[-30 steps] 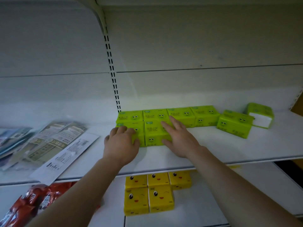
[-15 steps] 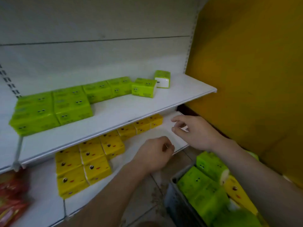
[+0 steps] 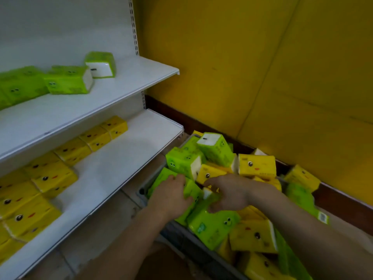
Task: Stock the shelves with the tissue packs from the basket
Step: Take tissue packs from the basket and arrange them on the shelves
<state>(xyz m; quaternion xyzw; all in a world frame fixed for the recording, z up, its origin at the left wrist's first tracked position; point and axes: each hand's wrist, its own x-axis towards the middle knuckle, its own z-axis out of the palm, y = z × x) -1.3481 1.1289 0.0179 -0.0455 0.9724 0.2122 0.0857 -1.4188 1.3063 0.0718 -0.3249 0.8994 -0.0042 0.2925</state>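
A grey basket (image 3: 194, 245) on the floor at the lower right is heaped with green and yellow tissue packs. My left hand (image 3: 171, 197) reaches into its near left corner and grips a green pack (image 3: 161, 179). My right hand (image 3: 229, 194) is just right of it, fingers and thumb curled round the end of another green pack (image 3: 214, 226) in the heap. A row of green packs (image 3: 68, 81) lies on the upper shelf (image 3: 121, 91). Yellow packs (image 3: 52, 176) line the lower shelf (image 3: 121, 158).
A yellow wall (image 3: 262, 77) with a dark skirting board stands right behind the basket. The right halves of both white shelves are bare. Tiled floor (image 3: 96, 241) shows between the lower shelf's edge and the basket.
I have turned from the upper shelf down and to the right. Both hands left the green packs on the shelf, passed the lower shelf's edge and went into the basket.
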